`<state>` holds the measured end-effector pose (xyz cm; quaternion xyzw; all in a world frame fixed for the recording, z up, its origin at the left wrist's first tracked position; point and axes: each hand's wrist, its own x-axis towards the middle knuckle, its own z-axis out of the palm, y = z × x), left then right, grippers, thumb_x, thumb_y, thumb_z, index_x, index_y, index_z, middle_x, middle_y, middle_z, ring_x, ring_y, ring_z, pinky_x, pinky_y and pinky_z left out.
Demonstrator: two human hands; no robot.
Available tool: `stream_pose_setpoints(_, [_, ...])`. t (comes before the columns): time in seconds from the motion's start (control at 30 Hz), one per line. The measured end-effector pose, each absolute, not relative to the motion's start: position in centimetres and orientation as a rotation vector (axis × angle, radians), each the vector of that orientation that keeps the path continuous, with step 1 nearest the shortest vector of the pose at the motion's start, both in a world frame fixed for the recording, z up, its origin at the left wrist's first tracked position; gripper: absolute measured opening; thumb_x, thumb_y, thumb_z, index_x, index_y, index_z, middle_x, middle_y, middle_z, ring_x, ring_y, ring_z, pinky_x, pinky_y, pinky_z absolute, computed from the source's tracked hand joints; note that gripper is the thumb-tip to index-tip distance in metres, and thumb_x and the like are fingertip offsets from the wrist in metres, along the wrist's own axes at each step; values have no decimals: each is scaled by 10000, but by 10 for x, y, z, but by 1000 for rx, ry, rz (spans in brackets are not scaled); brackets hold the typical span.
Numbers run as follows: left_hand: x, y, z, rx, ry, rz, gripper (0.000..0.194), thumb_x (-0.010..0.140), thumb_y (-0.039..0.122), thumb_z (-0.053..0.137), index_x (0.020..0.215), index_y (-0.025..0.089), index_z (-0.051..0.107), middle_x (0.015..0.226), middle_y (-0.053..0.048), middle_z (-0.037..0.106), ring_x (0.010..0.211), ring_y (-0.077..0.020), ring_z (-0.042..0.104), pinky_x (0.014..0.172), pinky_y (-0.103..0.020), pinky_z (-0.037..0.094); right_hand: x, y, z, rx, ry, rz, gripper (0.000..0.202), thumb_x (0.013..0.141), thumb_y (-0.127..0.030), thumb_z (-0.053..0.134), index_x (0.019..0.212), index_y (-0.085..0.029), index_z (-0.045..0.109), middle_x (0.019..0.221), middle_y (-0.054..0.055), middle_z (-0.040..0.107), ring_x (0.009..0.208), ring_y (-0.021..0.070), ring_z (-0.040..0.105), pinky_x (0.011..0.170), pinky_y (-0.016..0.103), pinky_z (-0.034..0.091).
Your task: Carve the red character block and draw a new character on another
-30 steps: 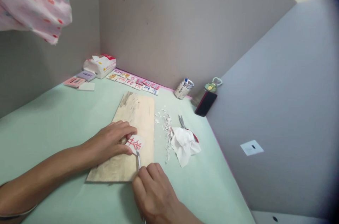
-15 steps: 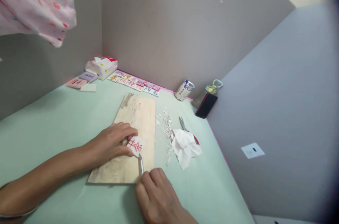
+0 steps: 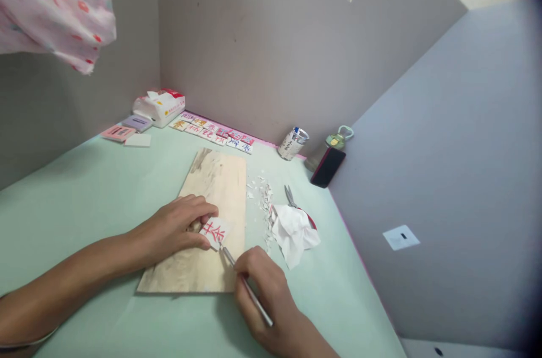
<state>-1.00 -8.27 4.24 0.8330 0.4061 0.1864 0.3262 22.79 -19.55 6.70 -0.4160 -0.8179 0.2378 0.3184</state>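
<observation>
"Head view, from the left: what lies that way of the left hand [image 3: 178, 228] and its fingers?" one asks.

"One flowered cloth [image 3: 55, 8], high up and cut off by the frame's edge," says the other. "Far beyond the fingertips, one pink pack [image 3: 117, 132], one purple pack [image 3: 138, 122], one white slab [image 3: 138, 140] and one tissue pack [image 3: 163, 109]."

"And the hands?"

"Two. The left thumb and forefinger stand slightly apart, pinching the edge of one white tile [image 3: 215, 231] with a red character, over one wooden board [image 3: 228, 188]. What the palm covers is hidden. Well beyond those fingers, in two rows, lie lettered tiles [image 3: 193, 129]: six in front, the back row partly covered and hard to count."

"The right?"

"The right hand [image 3: 269, 296] has its fingers curled closed round one slim knife [image 3: 229, 256], pen-fashion. Its tip is at the tile's near corner, just beside the left thumb; whether it touches is too small to tell."

"Farther right of the fingers?"

"Pale shavings [image 3: 266, 194], too many to count; one crumpled tissue [image 3: 294, 234] covering part of one pair of scissors [image 3: 290, 197]; beyond, one can [image 3: 290, 146], then one bottle [image 3: 337, 139] half hidden by one leaning phone [image 3: 328, 167]."
</observation>
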Motion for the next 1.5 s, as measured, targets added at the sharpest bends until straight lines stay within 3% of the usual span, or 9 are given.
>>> stream_pose_setpoints(0.1, [-10, -82, 43, 2174, 1063, 477, 303, 825, 321, 701, 1117, 251, 660, 953, -10, 595, 940, -234, 551, 834, -312, 426, 234, -193, 72, -1263, -1869, 933, 115, 985, -197, 490, 876, -216, 521, 807, -7, 533, 738, 153, 510, 664, 271, 396])
stream_pose_setpoints(0.23, [-10, -82, 42, 2180, 1055, 472, 302, 828, 349, 708, 1108, 249, 661, 955, -14, 599, 936, -237, 548, 825, -313, 423, 238, -189, 66, -1303, -1685, 982, 120, 951, -267, 536, 849, -209, 562, 776, -12, 538, 728, 157, 503, 664, 274, 396])
stream_pose_setpoints(0.77, [-11, -83, 43, 2178, 1046, 490, 300, 830, 336, 699, 1113, 250, 653, 971, -18, 605, 944, -240, 552, 838, -316, 428, 234, -189, 74, -1184, -1929, 868, 93, 947, -164, 494, 873, -211, 523, 817, -7, 547, 750, 144, 527, 677, 254, 410])
stream_pose_setpoints(1.1, [-9, -83, 42, 2179, 1049, 507, 286, 818, 342, 693, 1082, 241, 648, 947, -15, 592, 928, -241, 543, 830, -322, 420, 233, -189, 63, -1274, -1821, 905, 131, 952, -207, 477, 825, -211, 507, 742, -18, 518, 682, 142, 485, 618, 259, 376])
stream_pose_setpoints(1.33, [-11, -82, 36, 2198, 1033, 544, 269, 838, 323, 664, 1094, 246, 634, 951, -14, 593, 927, -233, 538, 820, -317, 417, 223, -199, 62, -986, -2106, 521, 147, 926, -83, 431, 874, -219, 441, 778, 15, 523, 702, 162, 488, 628, 286, 385])
stream_pose_setpoints(1.5, [-12, -82, 32, 2211, 1024, 551, 265, 851, 328, 668, 1102, 250, 636, 958, -13, 595, 928, -228, 540, 822, -312, 414, 227, -194, 68, -1013, -2129, 559, 137, 941, -96, 420, 887, -218, 454, 786, 21, 530, 708, 165, 507, 626, 282, 406])
